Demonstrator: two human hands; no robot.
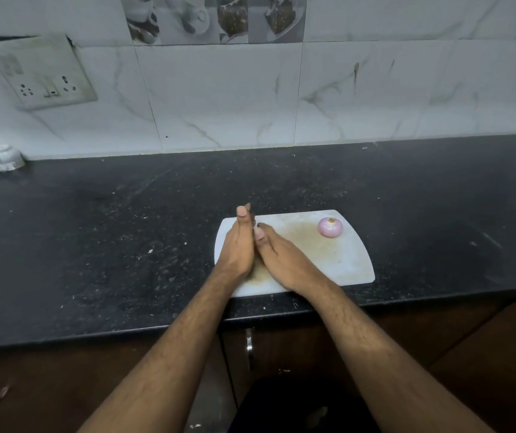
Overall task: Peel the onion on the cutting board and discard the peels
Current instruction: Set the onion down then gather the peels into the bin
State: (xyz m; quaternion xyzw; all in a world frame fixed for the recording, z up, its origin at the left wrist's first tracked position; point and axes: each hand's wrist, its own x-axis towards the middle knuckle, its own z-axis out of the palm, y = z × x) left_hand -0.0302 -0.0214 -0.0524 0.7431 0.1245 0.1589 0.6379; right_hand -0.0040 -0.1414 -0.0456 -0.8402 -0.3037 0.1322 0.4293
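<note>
Onion [330, 227] looks already peeled: smooth pink, sitting at the far right corner of the cutting board [344, 264], well apart from both hands. Left hand [239, 245] and right hand [281, 257] are pressed palm to palm over the board's left half, fingers straight, no grip on anything. Likely brushing off peel bits; best done over a bin, not the tabletop [94, 229].

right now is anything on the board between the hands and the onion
Nothing visible. The onion sits alone at the far right corner of the cutting board; the left hand and right hand are pressed together over its left part, with only bare, stained board between.
</note>
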